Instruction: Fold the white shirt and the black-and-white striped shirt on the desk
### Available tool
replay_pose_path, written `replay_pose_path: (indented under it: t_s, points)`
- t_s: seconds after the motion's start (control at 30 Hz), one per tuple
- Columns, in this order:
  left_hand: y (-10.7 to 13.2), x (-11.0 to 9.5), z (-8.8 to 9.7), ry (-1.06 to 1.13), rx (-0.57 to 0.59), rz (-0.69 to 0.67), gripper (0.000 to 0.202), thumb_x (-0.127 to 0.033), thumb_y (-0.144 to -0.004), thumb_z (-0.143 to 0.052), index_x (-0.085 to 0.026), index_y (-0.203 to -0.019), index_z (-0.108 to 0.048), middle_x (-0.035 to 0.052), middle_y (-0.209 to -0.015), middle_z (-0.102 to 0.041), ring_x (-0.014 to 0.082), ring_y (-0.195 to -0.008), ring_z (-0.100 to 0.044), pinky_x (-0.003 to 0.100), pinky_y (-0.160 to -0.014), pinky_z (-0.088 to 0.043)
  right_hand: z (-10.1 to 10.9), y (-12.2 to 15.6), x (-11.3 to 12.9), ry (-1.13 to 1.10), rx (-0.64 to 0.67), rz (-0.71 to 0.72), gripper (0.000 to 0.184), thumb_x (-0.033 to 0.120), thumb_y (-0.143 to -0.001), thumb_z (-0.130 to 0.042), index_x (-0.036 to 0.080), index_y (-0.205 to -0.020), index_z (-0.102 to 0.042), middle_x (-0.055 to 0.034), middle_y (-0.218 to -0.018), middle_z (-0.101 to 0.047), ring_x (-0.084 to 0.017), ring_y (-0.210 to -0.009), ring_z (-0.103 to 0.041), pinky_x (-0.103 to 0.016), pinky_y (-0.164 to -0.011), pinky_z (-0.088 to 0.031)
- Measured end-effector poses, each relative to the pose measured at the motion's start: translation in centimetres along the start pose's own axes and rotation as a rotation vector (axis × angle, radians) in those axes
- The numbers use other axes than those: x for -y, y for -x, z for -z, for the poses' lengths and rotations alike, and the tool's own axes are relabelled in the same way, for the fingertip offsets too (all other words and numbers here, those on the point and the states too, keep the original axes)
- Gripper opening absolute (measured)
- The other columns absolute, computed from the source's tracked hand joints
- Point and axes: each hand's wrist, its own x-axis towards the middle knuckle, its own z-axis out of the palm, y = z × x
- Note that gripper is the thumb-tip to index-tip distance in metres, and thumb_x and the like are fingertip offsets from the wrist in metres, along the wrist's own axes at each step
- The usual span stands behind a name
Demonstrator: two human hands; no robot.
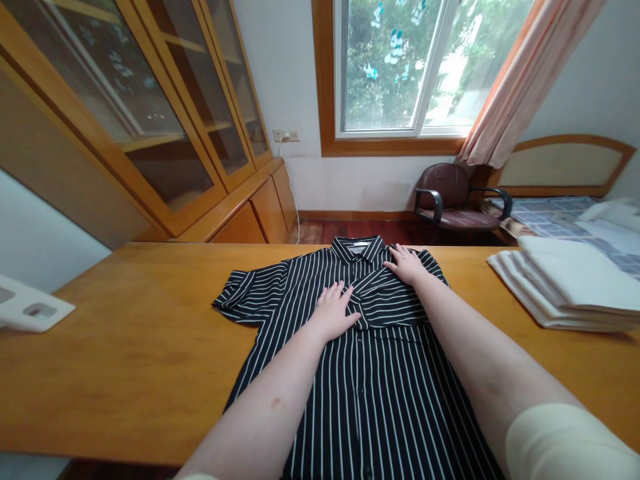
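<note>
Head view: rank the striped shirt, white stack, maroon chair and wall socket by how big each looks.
1. Striped shirt, though it runs past the bottom edge
2. White stack, cut slightly at the right edge
3. Maroon chair
4. Wall socket, clearly smallest

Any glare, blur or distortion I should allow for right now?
Head view: daylight washes out patches beyond the white-framed glass window. Head view: strong edge distortion seemingly slants the tall wooden cabinet with reflective glass. Head view: the black shirt with white stripes looks fairly sharp.
</note>
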Motion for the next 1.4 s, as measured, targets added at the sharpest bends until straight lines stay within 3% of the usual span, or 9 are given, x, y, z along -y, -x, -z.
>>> replay_pose_path:
  t_s: [0.17, 0.37, 0.5, 0.6, 0.73, 0.87, 1.03, 1.17, 1.4]
  points:
    - [0.0, -0.1, 0.1, 0.005, 0.009, 0.002, 0.075, -0.060, -0.083, -0.038, -0.023, -0.145, -0.021, 0.0080, -0.153, -0.013, 0.0263, -0.140, -0.008, 0.047, -0.113, -0.008, 0.5, 2.3, -0.2, 0.039, -0.077, -0.231, 0.081, 0.066, -0.084, -0.027, 0.011, -0.143, -0.024, -0.0192, -0.151, -0.014, -0.033, -0.138, -0.010, -0.051, -0.107, -0.014]
    - [0.1, -0.1, 0.1, 0.023, -0.003, 0.001, 0.072, -0.062, -0.086, -0.028, -0.023, -0.145, -0.021, 0.0081, -0.153, -0.014, 0.0260, -0.140, -0.008, 0.047, -0.112, -0.009, -0.1, 4.8, -2.8, 0.014, -0.033, -0.267, 0.077, 0.065, -0.085, -0.024, 0.014, -0.143, -0.028, -0.0158, -0.151, -0.018, -0.031, -0.137, -0.017, -0.050, -0.107, -0.018]
    - [0.0, 0.1, -0.2, 0.017, -0.020, -0.018, 0.071, -0.063, -0.086, -0.026, -0.025, -0.145, -0.020, 0.0073, -0.153, -0.014, 0.0253, -0.140, -0.008, 0.046, -0.112, -0.009, -0.6, 4.9, -4.9, -0.031, -0.031, -0.276, 0.071, 0.060, -0.088, -0.021, 0.016, -0.143, -0.027, -0.0124, -0.151, -0.018, -0.027, -0.138, -0.018, -0.051, -0.107, -0.018]
    - [0.0, 0.2, -0.3, -0.002, -0.024, -0.012, 0.071, -0.063, -0.086, -0.028, -0.024, -0.145, -0.022, 0.0078, -0.153, -0.014, 0.0254, -0.140, -0.008, 0.046, -0.112, -0.009, -0.4, 4.7, -5.1, -0.043, -0.052, -0.267, 0.070, 0.059, -0.088, -0.024, 0.016, -0.143, -0.029, -0.0137, -0.151, -0.018, -0.028, -0.138, -0.016, -0.053, -0.107, -0.016]
    - [-0.1, 0.3, -0.4, -0.015, -0.022, -0.012, 0.072, -0.062, -0.085, -0.030, -0.023, -0.145, -0.022, 0.0092, -0.153, -0.014, 0.0254, -0.140, -0.008, 0.045, -0.112, -0.009, 0.7, 5.6, -3.9, -0.077, -0.080, -0.276, 0.072, 0.060, -0.088, -0.026, 0.014, -0.144, -0.027, -0.0175, -0.151, -0.017, -0.032, -0.138, -0.015, -0.052, -0.107, -0.019]
    - [-0.2, 0.5, -0.6, -0.025, -0.022, -0.012, 0.073, -0.063, -0.084, -0.032, -0.024, -0.145, -0.021, 0.0081, -0.153, -0.013, 0.0257, -0.140, -0.007, 0.046, -0.112, -0.009, 0.6, 8.4, -2.1, -0.098, -0.066, -0.176, 0.077, 0.060, -0.087, -0.029, 0.011, -0.145, -0.021, -0.0184, -0.151, -0.016, -0.032, -0.138, -0.015, -0.045, -0.107, -0.024]
    - [-0.1, 0.3, -0.3, -0.024, -0.002, -0.007, 0.074, -0.063, -0.084, -0.032, -0.024, -0.146, -0.020, 0.0077, -0.153, -0.012, 0.0256, -0.140, -0.006, 0.046, -0.113, -0.008, -1.3, 12.3, -0.8, -0.021, 0.007, 0.021, 0.073, 0.061, -0.087, -0.029, 0.016, -0.144, -0.026, -0.0136, -0.151, -0.019, -0.028, -0.139, -0.014, -0.045, -0.110, -0.017]
    - [0.1, 0.0, 0.2, -0.016, -0.003, -0.002, 0.073, -0.061, -0.084, -0.034, -0.023, -0.145, -0.021, 0.0089, -0.153, -0.014, 0.0255, -0.140, -0.008, 0.046, -0.112, -0.009, -0.7, 13.5, 0.5, 0.015, 0.030, -0.012, 0.070, 0.058, -0.088, -0.030, 0.015, -0.143, -0.029, -0.0143, -0.151, -0.020, -0.030, -0.139, -0.012, -0.048, -0.110, -0.014]
    - [-0.2, 0.2, -0.2, 0.006, -0.049, -0.012, 0.073, -0.057, -0.083, -0.041, -0.021, -0.144, -0.025, 0.0103, -0.152, -0.019, 0.0260, -0.140, -0.012, 0.045, -0.112, -0.009, 1.7, 14.4, 7.4, -0.182, 0.125, 0.140, 0.073, 0.057, -0.083, -0.044, 0.018, -0.143, -0.031, -0.0122, -0.151, -0.019, -0.028, -0.139, -0.012, -0.046, -0.110, -0.016]
